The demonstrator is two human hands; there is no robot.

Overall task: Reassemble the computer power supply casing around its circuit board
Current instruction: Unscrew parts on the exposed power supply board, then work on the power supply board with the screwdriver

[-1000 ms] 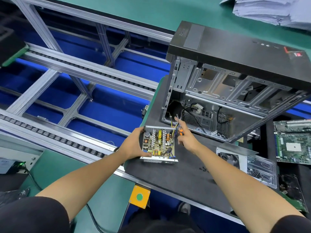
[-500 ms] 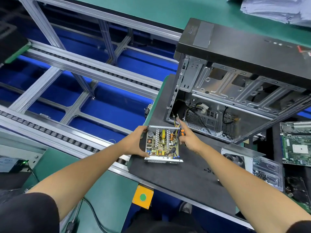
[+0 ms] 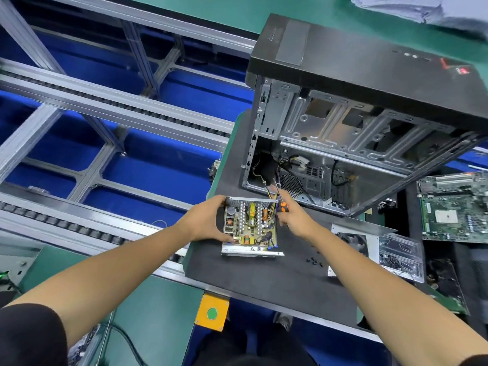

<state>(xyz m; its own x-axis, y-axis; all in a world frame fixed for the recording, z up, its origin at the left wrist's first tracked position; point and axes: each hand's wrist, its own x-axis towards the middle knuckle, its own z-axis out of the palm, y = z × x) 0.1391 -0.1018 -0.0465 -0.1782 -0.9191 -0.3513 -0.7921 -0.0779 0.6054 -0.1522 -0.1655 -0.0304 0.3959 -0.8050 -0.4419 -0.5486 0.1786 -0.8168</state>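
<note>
Dark mat [image 3: 264, 273] w/ open PSU [image 3: 249, 228], PC case [image 3: 343, 128], fan cover [image 3: 351, 241], loose screws [image 3: 314, 261] on it

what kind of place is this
Likely an electronics assembly or repair line: an aluminium roller conveyor, an open black desktop computer case, and a green bare motherboard on the green workbench.

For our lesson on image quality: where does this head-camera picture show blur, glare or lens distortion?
Head view: the paper stack at top right is smeared; straight conveyor rails splay towards the edges; soft glare lies on the computer case top; the circuit board is sharp.
</note>
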